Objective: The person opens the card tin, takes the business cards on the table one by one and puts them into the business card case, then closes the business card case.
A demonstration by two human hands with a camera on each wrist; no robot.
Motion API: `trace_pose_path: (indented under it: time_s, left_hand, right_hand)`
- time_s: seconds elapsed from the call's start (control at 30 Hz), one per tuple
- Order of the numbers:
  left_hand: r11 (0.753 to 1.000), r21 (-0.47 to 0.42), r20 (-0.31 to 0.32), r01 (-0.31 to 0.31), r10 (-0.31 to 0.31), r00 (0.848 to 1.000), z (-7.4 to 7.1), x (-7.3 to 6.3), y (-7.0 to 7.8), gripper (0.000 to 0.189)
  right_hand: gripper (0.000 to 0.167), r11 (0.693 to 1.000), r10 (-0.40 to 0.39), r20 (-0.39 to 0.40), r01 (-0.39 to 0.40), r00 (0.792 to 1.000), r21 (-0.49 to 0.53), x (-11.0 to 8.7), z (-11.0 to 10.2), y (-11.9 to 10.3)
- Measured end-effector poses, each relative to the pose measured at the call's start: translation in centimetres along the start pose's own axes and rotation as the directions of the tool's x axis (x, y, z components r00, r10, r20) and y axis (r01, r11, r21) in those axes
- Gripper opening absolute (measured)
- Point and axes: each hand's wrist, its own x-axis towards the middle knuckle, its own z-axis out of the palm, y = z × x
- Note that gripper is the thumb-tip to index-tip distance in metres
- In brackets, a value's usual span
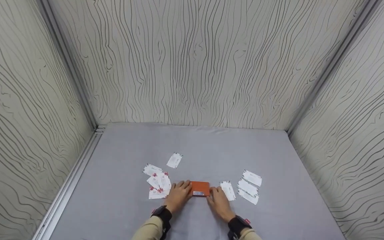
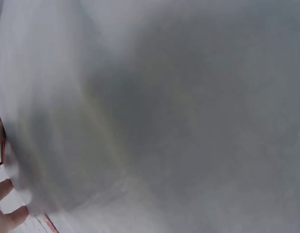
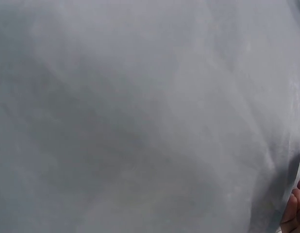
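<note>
Between the two hands is a flat orange case (image 1: 200,187) with a small silvery label near its front edge. The left hand (image 1: 178,195) holds its left side, the fingertips lying over that edge. At the right side the right hand (image 1: 219,203) grips the case with thumb and fingers. In the left wrist view only a few fingers (image 2: 14,217) show at the lower left corner. The right wrist view catches curled fingers (image 3: 291,208) at its lower right edge. Most of the case is outside both wrist views.
White cards with red marks (image 1: 160,181) overlap left of the left hand. A single card (image 1: 174,160) lies farther back. To the right are a card (image 1: 227,191) beside the right hand and a group of cards (image 1: 248,187). Patterned walls (image 1: 192,66) enclose the grey-covered table (image 1: 212,146).
</note>
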Motion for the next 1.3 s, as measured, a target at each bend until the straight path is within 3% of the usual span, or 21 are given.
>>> trace_pose_path:
  time_s: [0.23, 0.47, 0.57, 0.83, 1.0, 1.3]
  left_hand:
    - [0.995, 0.101, 0.003, -0.025, 0.025, 1.0, 0.0, -0.3, 0.3, 0.042]
    - [0.98, 0.187, -0.077, -0.068, 0.084, 0.994, 0.2, -0.5, 0.1, 0.04]
    - [0.976, 0.205, -0.082, -0.072, 0.091, 0.993, 0.3, -0.4, 0.1, 0.04]
    - [0.979, 0.191, -0.014, -0.07, 0.074, 0.997, -0.1, -0.5, 0.2, 0.041]
    - [0.987, 0.15, -0.057, -0.052, 0.061, 0.997, 0.4, -0.3, 0.1, 0.036]
    - [1.0, -0.013, -0.051, 0.011, -0.011, 0.999, -0.9, 0.5, 0.4, 0.034]
  right_hand:
    - [0.029, 1.0, 0.004, 0.016, -0.004, 1.0, -0.006, 0.0, -0.1, -0.2]
    - [0.027, 0.999, -0.028, 0.003, 0.028, 1.0, -0.046, 0.1, -0.2, -0.4]
    - [0.027, 0.998, -0.031, 0.004, 0.031, 1.0, -0.052, 0.1, -0.2, -0.4]
    - [0.026, 0.999, -0.013, 0.032, 0.014, 0.999, -0.046, 0.2, -0.5, -0.6]
    - [0.029, 0.999, -0.024, 0.032, 0.025, 0.999, -0.042, 0.3, -0.5, -0.5]
    - [0.03, 0.998, -0.036, 0.008, 0.036, 0.999, -0.046, 0.2, -0.3, -0.4]
